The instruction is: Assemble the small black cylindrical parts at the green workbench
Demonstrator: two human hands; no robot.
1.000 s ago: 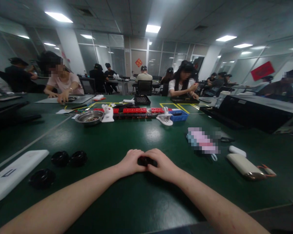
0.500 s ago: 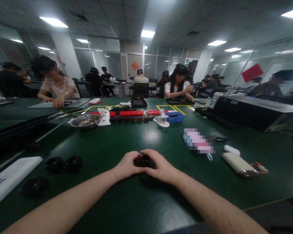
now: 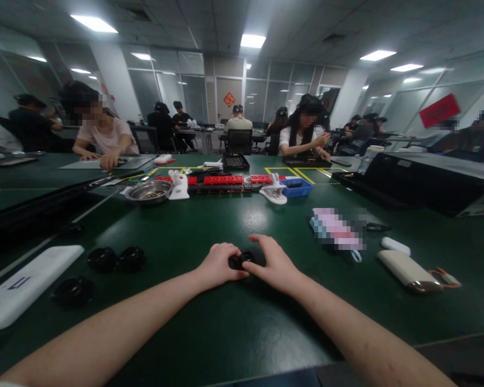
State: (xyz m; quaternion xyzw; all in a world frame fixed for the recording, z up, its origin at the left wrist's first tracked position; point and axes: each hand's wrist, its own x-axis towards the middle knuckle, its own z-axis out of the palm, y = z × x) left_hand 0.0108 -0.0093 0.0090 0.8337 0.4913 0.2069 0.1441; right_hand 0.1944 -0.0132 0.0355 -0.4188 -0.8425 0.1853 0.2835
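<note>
My left hand [image 3: 218, 263] and my right hand [image 3: 274, 264] meet over the green table [image 3: 242, 328], both closed round a small black round part [image 3: 244, 258] that rests on the tabletop between them. Only a sliver of the part shows between the fingers. Three similar black round parts lie to the left: two side by side [image 3: 116, 259] and one nearer me [image 3: 73, 291].
A white flat device [image 3: 26, 285] lies at the left edge. A beige power bank [image 3: 405, 270] with cable and a small white case [image 3: 395, 246] lie to the right. Further back are a metal bowl [image 3: 148, 192], red trays [image 3: 222, 180], a blue bin [image 3: 294, 187] and several seated people.
My hands stay together on the black part; the right fingers have shifted and opened slightly over it. The view has swung a little right, then back.
</note>
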